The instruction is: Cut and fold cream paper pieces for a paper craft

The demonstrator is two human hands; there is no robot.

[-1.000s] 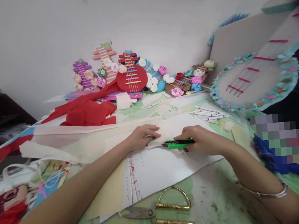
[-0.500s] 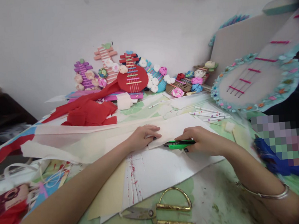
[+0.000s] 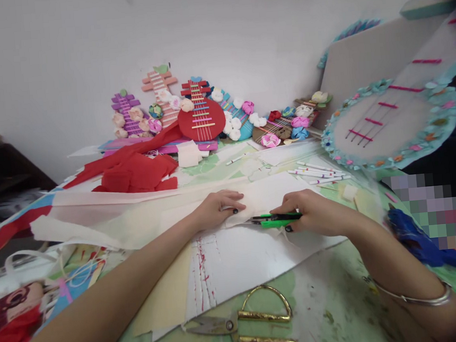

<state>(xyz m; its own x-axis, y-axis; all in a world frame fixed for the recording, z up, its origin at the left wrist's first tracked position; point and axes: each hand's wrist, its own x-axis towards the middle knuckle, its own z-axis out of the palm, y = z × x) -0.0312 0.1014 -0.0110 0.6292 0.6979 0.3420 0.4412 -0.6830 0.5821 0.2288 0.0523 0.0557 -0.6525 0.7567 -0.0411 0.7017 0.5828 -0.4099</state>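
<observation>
I observe dark nail polish (image 3: 235, 211) on the left hand (image 3: 214, 208) and right hand (image 3: 317, 213). Well behind the right fingers (image 3: 286, 205), one slim, silver-coloured bangle (image 3: 423, 301) encircles the forearm (image 3: 393, 263).

Green and black on the cutter (image 3: 277, 223), cream on the paper (image 3: 251, 207).
Wobbly red streaks (image 3: 203, 268) on the white board (image 3: 252, 264), shiny gold on the scissors' handles (image 3: 260, 315).

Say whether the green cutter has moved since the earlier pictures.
Yes: the green cutter has shifted slightly toward the picture's right, judged against the gold-handled scissors.
</observation>
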